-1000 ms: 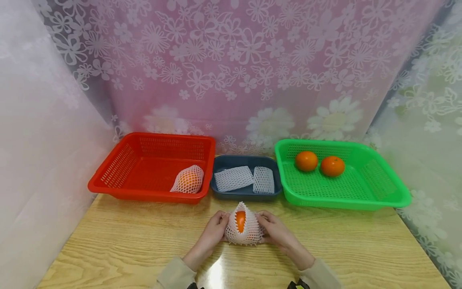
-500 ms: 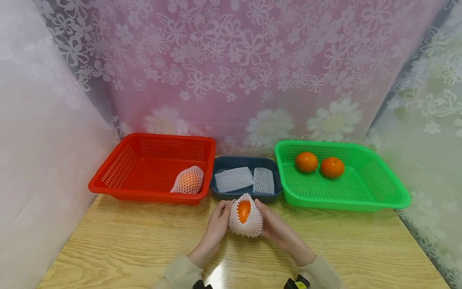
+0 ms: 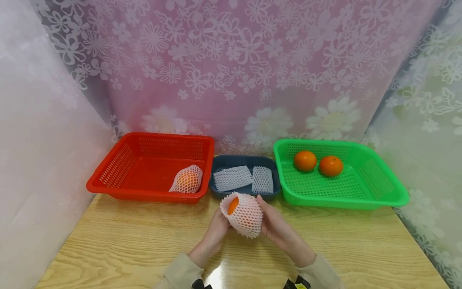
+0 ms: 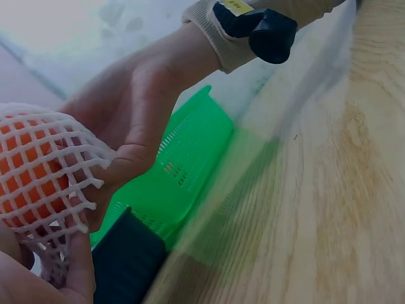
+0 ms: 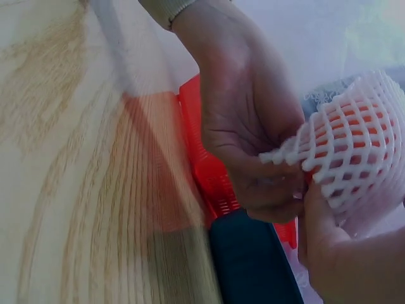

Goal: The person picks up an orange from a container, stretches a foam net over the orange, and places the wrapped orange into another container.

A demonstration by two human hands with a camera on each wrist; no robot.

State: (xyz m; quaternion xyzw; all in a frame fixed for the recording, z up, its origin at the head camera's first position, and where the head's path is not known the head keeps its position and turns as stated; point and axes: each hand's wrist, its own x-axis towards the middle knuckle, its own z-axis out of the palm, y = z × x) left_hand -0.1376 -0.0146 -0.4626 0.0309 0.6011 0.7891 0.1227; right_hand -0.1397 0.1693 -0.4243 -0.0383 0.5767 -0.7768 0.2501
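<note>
The orange fruit (image 3: 233,206), sleeved in white foam net (image 3: 249,216), is held near the blue tray (image 3: 238,161), between the left hand (image 3: 215,232), by whose fingers the net's edge is pinched, and the right hand (image 3: 278,229), by which its side is gripped.

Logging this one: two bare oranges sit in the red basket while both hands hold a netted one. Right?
Wrong basket: the head view shows the two bare oranges in the green basket. The left hand and right hand do hold a netted orange.
</note>
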